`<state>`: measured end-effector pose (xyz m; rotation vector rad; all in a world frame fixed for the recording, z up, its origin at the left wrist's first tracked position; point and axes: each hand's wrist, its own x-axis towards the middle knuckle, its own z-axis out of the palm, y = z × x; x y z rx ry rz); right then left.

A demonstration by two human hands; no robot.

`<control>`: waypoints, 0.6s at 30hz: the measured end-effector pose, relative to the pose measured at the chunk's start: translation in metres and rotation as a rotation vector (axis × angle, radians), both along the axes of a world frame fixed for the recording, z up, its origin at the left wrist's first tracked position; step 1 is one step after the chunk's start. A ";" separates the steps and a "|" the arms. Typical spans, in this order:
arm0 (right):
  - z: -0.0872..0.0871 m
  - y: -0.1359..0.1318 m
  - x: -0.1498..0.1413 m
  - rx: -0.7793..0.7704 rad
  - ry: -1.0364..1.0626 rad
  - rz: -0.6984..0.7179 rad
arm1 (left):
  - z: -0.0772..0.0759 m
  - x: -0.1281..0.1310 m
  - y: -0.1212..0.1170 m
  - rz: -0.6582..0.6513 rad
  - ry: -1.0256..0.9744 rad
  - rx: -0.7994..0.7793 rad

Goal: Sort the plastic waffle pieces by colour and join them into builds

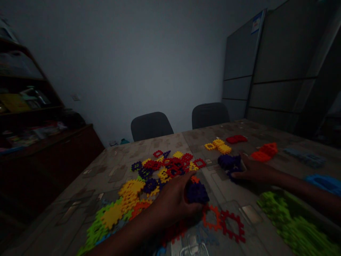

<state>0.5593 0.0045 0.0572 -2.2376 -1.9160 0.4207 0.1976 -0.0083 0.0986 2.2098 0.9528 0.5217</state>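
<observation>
My left hand [177, 195] is closed around dark purple interlocking plastic tiles [197, 193], over the near middle of the table. Farther right, my right hand [249, 171] has its thumb and fingers on a stack of dark purple tiles [228, 163]. Beyond my left hand spreads a mixed pile of red, yellow and purple tiles [174, 165]. An orange open-frame tile [212, 217] and a red open-frame tile [232, 225] lie just right of my left hand.
Sorted by colour on the right are yellow tiles [218, 145], red tiles [236, 139], orange tiles [265, 153], grey-blue tiles [305, 157], blue tiles [323, 184] and green tiles [298, 225]. Two dark chairs [151, 126] stand behind the patterned table [87, 193]. Shelves [32, 106] stand left.
</observation>
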 end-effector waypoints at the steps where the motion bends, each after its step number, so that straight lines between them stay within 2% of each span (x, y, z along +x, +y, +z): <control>1: -0.002 0.002 -0.003 -0.019 -0.016 -0.026 | 0.000 0.000 0.000 0.012 0.014 0.000; 6: -0.010 0.006 -0.018 -0.076 -0.105 -0.110 | -0.003 -0.001 0.003 0.048 0.055 0.012; 9: -0.010 0.004 -0.026 -0.090 -0.162 -0.133 | -0.005 0.008 0.007 0.044 0.064 0.062; 12: -0.010 0.002 -0.031 -0.082 -0.209 -0.133 | -0.008 0.028 0.012 0.052 0.085 0.092; 18: -0.013 0.002 -0.027 -0.066 -0.241 -0.113 | -0.020 0.084 0.017 0.092 0.175 0.141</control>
